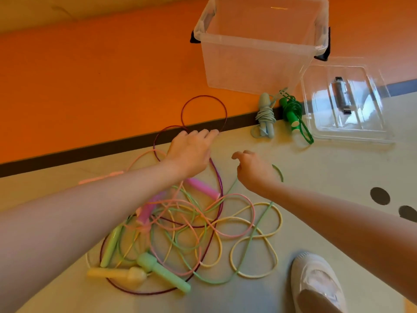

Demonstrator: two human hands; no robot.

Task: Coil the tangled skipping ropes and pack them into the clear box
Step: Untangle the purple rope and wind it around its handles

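A tangle of skipping ropes (191,227) in pink, yellow, mint and purple lies on the floor below both hands, with a mint handle (162,272), a yellow handle (115,274) and pink handles (203,188). My left hand (191,150) reaches over the purple rope (203,105), fingers loosely bent near its loop, holding nothing that I can see. My right hand (252,168) hovers with fingers curled, beside a mint strand. The clear box (259,41) stands empty at the back. Two coiled ropes, grey-blue (265,116) and dark green (293,116), lie in front of it.
The box's clear lid (347,102) lies flat to the right of the coiled ropes. A dark stripe (90,150) separates orange flooring from pale flooring. My white shoe (316,283) stands at the bottom right, with dark floor dots (380,195) nearby.
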